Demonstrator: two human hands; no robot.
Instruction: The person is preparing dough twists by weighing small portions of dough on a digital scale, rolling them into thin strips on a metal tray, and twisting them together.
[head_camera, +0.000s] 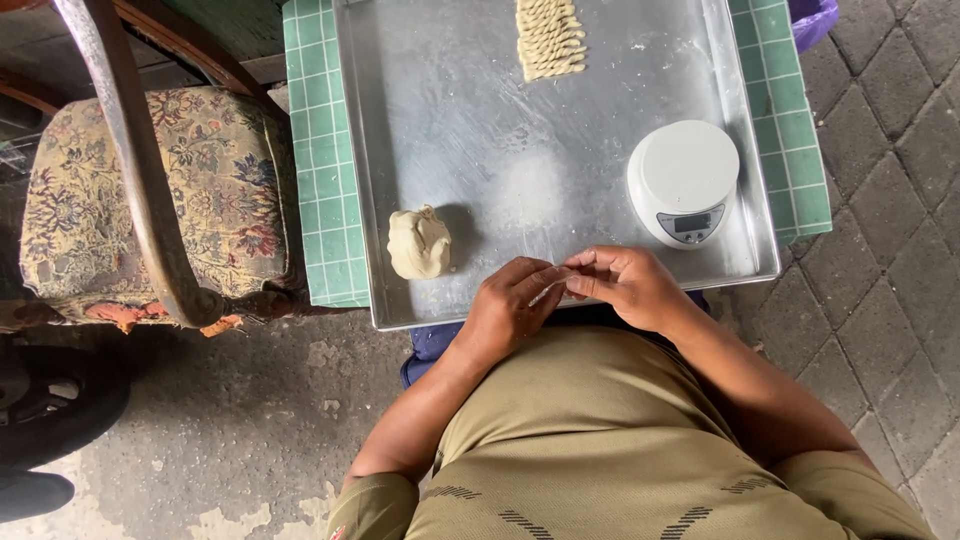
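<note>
**Two hands pinch a thin bit of dough**

The left hand (510, 305) and the right hand (625, 285) meet at the near edge of a big metal tray (520, 180). Between their fingertips is a thin strip of dough (553, 287). Both hands have a tight grip on it, fingers pinched close together. The strip is small and pale, so its shape is hard to see.

A lump of dough (420, 243) sits on the tray, just left of the left hand. A round white scale (683, 180) stands on the tray, above the right hand. At the far end lies a row of twisted dough pieces (549, 38). The tray rests on a bench with green tiles (320, 150). An old chair with a flowery seat (140, 190) stands to the left.
</note>
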